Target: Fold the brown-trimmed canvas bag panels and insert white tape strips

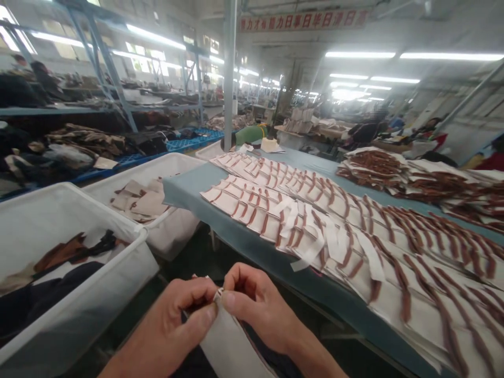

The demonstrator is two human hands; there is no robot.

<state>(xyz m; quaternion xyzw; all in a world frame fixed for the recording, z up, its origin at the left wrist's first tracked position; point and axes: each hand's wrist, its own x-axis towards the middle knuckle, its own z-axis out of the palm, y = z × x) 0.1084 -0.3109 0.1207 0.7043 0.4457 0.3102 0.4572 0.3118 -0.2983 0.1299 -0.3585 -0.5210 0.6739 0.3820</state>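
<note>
A pale fabric piece [232, 344] with a brown edge hangs from my fingers at the bottom middle. My left hand [173, 320] pinches its top end between thumb and forefinger. Right beside it, my right hand [255, 302] is closed on the same end, the fingertips of both hands almost meeting. Behind my hands, rows of overlapping pale pieces with brown strips [252, 205] lie on the blue-green table [189, 184]. Several loose white strips [336, 239] rest across these rows.
To the left stand a white bin [134, 236] with dark and brown cloth and a second white bin [177, 228] with pale pieces. Stacks of brown and white pieces [378, 163] sit at the table's far right. A pole [229, 79] rises behind the table. Other people work farther back.
</note>
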